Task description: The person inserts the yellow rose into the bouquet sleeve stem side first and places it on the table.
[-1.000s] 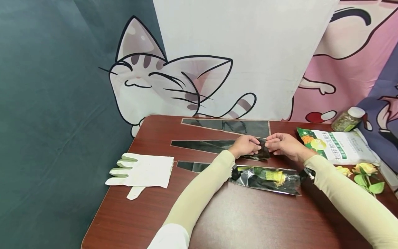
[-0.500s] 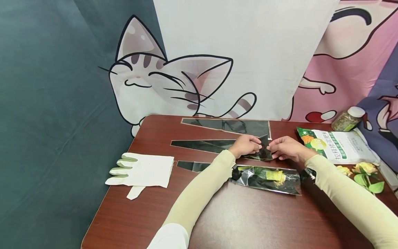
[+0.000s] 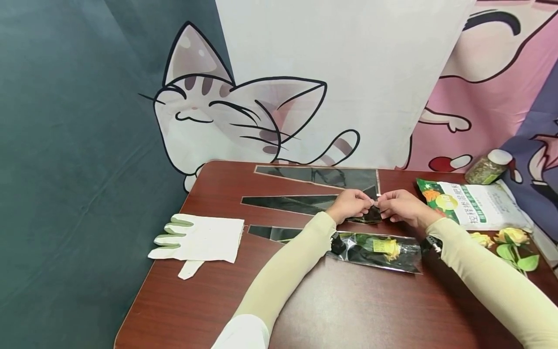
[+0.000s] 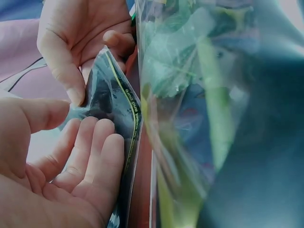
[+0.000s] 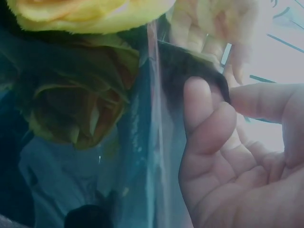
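Note:
A long tapered flower sleeve [image 3: 283, 202] of black and clear plastic lies across the table, its wide mouth at the right. At that mouth my left hand [image 3: 350, 205] pinches the film between thumb and forefinger, the other fingers lying along the sleeve. Opposite it, my right hand [image 3: 401, 207] grips the mouth's edge with thumb and fingertips. Dark film [image 5: 190, 71] rises between both hands in the right wrist view. In the left wrist view the sleeve's corner [image 4: 107, 80] stands up, yellow-lined and printed. Nearer me lies another sleeve with a yellow rose [image 3: 392, 249] inside.
Behind my hands lies a further flat sleeve [image 3: 283, 172]. White gloves [image 3: 209, 238] rest at the left. At the right are a printed bag [image 3: 484, 206], a lidded jar [image 3: 487, 167] and loose yellow roses [image 3: 511, 236].
My left hand has moved right, up to the right hand at the sleeve's mouth. The right hand first shifted slightly right along with the film, then stayed there. The dark corner now stands less spread.

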Tool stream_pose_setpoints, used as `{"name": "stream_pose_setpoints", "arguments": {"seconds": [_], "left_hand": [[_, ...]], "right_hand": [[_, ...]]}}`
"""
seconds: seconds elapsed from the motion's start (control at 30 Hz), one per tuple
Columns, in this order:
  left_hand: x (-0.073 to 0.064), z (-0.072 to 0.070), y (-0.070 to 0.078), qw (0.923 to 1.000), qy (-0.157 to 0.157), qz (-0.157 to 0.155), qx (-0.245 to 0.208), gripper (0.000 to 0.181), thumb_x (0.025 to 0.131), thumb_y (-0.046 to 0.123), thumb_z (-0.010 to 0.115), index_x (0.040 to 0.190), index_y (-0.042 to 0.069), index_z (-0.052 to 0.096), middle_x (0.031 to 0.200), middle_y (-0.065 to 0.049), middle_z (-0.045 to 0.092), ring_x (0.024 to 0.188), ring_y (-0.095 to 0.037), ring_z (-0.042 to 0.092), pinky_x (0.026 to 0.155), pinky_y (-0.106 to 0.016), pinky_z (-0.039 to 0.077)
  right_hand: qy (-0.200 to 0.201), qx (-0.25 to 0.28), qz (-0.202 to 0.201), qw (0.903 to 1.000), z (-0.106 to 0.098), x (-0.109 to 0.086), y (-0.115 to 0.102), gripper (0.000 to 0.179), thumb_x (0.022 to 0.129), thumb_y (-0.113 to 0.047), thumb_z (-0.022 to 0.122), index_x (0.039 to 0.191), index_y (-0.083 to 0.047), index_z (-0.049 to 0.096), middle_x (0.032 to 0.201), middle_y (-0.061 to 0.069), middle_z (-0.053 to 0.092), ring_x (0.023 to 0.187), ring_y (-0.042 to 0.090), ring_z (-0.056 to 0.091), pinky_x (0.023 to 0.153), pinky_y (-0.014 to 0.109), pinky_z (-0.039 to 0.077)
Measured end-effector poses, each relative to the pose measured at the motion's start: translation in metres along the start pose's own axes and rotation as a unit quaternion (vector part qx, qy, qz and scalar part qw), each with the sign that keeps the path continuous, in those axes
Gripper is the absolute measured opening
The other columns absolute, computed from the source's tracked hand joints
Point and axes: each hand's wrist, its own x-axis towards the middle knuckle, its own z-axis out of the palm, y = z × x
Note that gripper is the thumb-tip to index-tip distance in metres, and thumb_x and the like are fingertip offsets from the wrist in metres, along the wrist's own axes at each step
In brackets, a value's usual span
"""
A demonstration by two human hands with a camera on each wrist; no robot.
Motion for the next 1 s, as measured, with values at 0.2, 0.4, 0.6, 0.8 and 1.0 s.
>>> {"name": "stream_pose_setpoints", "arguments": {"seconds": [0.2,0.4,0.6,0.8,1.0], "left_hand": [[0.002,0.002,-0.001,0.9997,0.025,-0.006,0.006,0.023,0.096,0.032,0.082,0.087,0.014,0.07,0.078,-0.002,0.072,0.071,-0.014,0.072,0.064,-0.027,0.065],[0.002,0.004,0.002,0.9988,0.045,-0.015,0.012,0.025,0.097,0.032,0.079,0.085,0.014,0.067,0.074,-0.001,0.07,0.069,-0.015,0.072,0.063,-0.027,0.065],[0.003,0.007,0.005,0.9982,0.055,-0.024,-0.001,0.015,0.099,0.023,0.074,0.087,0.015,0.069,0.077,0.0,0.073,0.07,-0.013,0.073,0.066,-0.028,0.066],[0.005,0.003,0.001,0.9984,0.056,-0.013,-0.003,0.009,0.096,0.014,0.074,0.088,0.016,0.074,0.077,0.001,0.072,0.078,-0.019,0.077,0.067,-0.029,0.067],[0.006,-0.001,-0.003,0.9984,0.052,-0.014,-0.018,0.008,0.095,0.008,0.075,0.093,0.01,0.083,0.078,-0.005,0.078,0.077,-0.02,0.078,0.069,-0.031,0.068]], "right_hand": [[0.0,-0.011,-0.012,0.9999,0.002,0.001,-0.002,0.011,0.104,-0.022,0.067,0.102,-0.011,0.069,0.081,-0.005,0.069,0.076,0.01,0.068,0.063,0.029,0.057],[0.003,-0.017,-0.022,0.9996,0.004,0.0,-0.003,0.009,0.102,-0.023,0.07,0.098,-0.015,0.07,0.079,-0.007,0.071,0.077,0.01,0.069,0.064,0.03,0.055],[0.004,-0.004,-0.015,0.9999,0.002,-0.001,0.002,0.019,0.103,-0.03,0.071,0.103,-0.011,0.069,0.082,-0.007,0.069,0.078,0.011,0.071,0.064,0.03,0.056],[0.005,0.01,-0.013,0.9998,-0.001,0.001,0.01,0.021,0.106,-0.028,0.067,0.108,-0.006,0.064,0.088,-0.002,0.07,0.078,0.012,0.076,0.063,0.028,0.058],[0.002,-0.027,-0.014,0.9995,0.0,0.0,0.013,0.018,0.106,-0.017,0.061,0.109,0.001,0.062,0.09,0.001,0.073,0.075,0.012,0.076,0.059,0.027,0.058]]}}
